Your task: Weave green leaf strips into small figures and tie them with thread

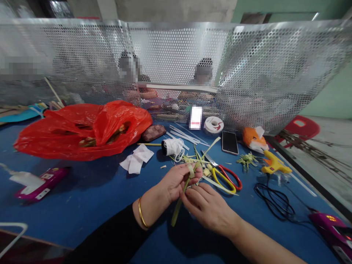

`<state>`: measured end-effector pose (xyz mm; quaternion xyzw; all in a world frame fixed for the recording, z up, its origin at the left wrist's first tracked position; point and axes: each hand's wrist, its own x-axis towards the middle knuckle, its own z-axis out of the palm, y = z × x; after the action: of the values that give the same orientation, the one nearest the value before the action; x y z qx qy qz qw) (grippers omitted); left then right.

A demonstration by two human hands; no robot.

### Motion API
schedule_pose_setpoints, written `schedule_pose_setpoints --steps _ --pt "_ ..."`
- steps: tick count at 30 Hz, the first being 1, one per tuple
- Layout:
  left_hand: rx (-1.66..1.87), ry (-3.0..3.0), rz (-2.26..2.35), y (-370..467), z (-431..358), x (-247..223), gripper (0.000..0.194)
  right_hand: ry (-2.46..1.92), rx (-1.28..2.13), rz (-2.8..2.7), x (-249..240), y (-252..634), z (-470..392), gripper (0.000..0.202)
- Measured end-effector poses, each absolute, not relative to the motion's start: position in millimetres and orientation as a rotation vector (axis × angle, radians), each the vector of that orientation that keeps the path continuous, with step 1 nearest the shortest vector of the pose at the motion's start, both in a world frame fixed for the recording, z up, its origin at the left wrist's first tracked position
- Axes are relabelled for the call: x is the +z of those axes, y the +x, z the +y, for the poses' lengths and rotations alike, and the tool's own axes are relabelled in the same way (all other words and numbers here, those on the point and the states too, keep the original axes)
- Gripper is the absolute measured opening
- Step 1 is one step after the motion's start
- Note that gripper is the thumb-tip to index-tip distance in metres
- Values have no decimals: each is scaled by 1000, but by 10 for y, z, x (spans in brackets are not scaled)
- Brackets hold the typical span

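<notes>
Pale green leaf strips point(176, 212), folded or woven together, are pinched between my two hands. My left hand point(176, 179), with a gold bangle at its wrist, has its fingers closed round the strips from the left. From the right, my right hand point(206, 205) presses its fingertips against the same piece. Strip ends stick out up to the right, right and down. Just beyond the hands lie scissors point(225, 179) with one red and one yellow handle, among leaf scraps point(189, 159). A bundle of white cord point(174, 146) sits behind my left hand.
A red plastic bag point(82, 128) fills the left. White paper point(136, 158), a ribbon roll point(213, 125), a dark phone point(230, 142) and a yellow glue gun point(275, 164) with a black cable lie around. Purple power strips point(45, 183) lie at both sides. A perforated metal screen point(176, 51) closes the back; people sit beyond.
</notes>
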<state>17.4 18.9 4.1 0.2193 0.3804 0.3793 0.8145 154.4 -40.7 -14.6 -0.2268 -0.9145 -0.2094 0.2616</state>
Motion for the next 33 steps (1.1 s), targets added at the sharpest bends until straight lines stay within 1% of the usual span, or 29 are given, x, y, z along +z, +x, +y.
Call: schedule_pose_setpoints --steps 3,7,10,12,14,17,18,21,23,29,33 --pt "815 449 793 227 151 -26 13 -617 -596 -2457 -250 1509 -378 18" --pt "832 443 774 255 123 -47 14 -593 -653 -2449 -310 1497 -374 21" --pt "840 472 803 262 103 -7 12 -557 -540 -2365 -237 1527 -397 21" --pt "851 518 810 268 87 17 13 -622 -367 -2219 -165 1578 -404 19" --pt "841 577 820 271 75 26 11 -783 -153 -2007 -99 1649 -388 15" --pt "811 640 857 265 78 17 8 -1057 213 -1638 -30 1759 -314 3" --pt "810 652 863 259 85 13 8 -1125 357 -1528 -14 1788 -280 3" --pt "820 686 856 235 112 12 10 -1199 799 -1296 19 1842 -172 17" --pt "808 707 844 218 126 25 10 -1195 1004 -1177 23 1855 -115 21" --pt "729 752 816 175 134 61 12 -1223 1276 -979 -37 1863 -52 17" --pt "664 738 760 159 144 39 16 -1174 1483 -926 -108 1860 -29 25"
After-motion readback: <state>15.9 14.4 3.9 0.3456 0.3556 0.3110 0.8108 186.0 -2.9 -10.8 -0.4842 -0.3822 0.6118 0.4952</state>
